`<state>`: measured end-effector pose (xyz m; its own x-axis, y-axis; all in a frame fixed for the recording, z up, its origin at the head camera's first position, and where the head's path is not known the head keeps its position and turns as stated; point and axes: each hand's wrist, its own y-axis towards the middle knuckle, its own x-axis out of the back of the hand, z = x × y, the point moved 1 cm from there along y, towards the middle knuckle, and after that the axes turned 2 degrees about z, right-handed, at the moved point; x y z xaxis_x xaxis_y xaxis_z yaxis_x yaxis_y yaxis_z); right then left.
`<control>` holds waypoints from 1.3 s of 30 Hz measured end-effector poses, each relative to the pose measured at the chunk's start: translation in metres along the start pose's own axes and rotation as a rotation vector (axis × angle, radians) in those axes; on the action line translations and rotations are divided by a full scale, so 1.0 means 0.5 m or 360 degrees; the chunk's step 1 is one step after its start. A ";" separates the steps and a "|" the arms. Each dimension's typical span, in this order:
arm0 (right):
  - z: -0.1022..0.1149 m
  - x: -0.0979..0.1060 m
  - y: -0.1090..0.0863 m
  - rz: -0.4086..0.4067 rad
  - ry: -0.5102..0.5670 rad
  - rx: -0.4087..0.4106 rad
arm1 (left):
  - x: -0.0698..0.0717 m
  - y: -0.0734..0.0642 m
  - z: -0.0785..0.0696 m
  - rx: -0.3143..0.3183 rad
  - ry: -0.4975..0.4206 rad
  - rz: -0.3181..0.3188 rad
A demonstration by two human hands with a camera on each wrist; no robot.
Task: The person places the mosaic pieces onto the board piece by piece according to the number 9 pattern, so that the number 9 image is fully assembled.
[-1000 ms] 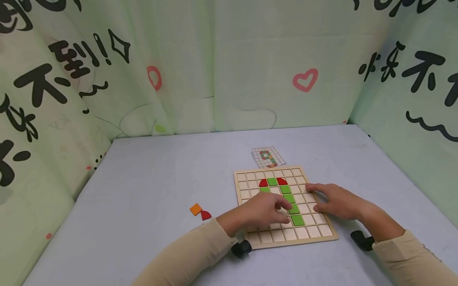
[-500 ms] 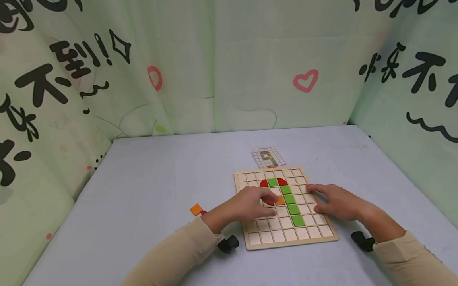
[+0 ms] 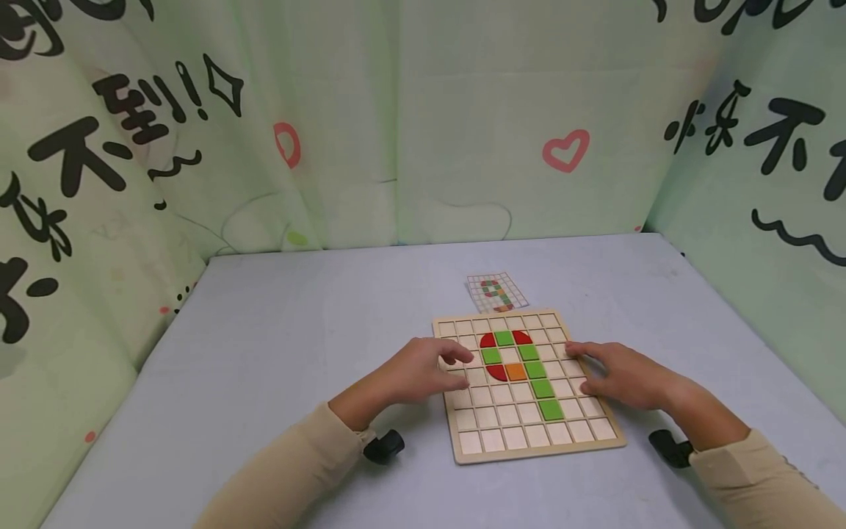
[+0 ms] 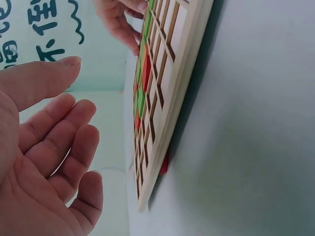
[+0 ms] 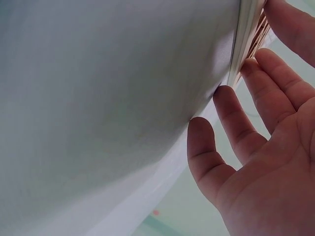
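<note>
A wooden grid board (image 3: 532,450) lies on the table with green squares (image 3: 542,389), red quarter-round tiles (image 3: 496,372) and one orange square (image 3: 515,372) in its cells. My left hand (image 3: 413,371) hovers at the board's left edge, fingers loosely bent and nothing between them. In the left wrist view that hand (image 4: 54,137) is apart from the board (image 4: 172,113). My right hand (image 3: 621,375) rests on the board's right edge, its fingertips at the rim in the right wrist view and its thumb (image 5: 290,29) near the top side.
A small pattern card (image 3: 497,292) with a printed coloured grid lies just behind the board. A red bit (image 4: 164,164) shows on the table past the board's edge in the left wrist view. Printed curtains (image 3: 463,147) stand around the table (image 3: 297,316).
My left hand has moved left off the board's middle, uncovering the orange square, a red tile and a green square. The loose tiles at left are now hidden behind my left arm. My right hand stays put.
</note>
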<state>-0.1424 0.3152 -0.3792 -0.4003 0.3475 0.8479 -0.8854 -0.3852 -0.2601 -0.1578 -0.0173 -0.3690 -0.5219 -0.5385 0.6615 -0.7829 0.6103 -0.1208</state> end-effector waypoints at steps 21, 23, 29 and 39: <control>0.003 0.001 0.002 0.0002 -0.0004 0.0004 | 0.062 -0.075 0.081 0.0153 -0.0043 -0.0159; 0.004 0.002 0.002 0.0001 -0.0004 0.0006 | 0.067 -0.081 0.087 0.0173 -0.0039 -0.0173; 0.003 0.002 0.002 0.0008 -0.0005 -0.0005 | 0.078 -0.097 0.107 0.0284 -0.0031 -0.0217; 0.003 0.001 0.001 0.0010 0.0016 -0.0018 | 0.093 -0.118 0.129 0.0360 -0.0007 -0.0260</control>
<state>-0.1424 0.3140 -0.3783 -0.4080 0.3538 0.8416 -0.8855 -0.3778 -0.2704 -0.1577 -0.1157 -0.3789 -0.3834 -0.6223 0.6825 -0.9123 0.3702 -0.1751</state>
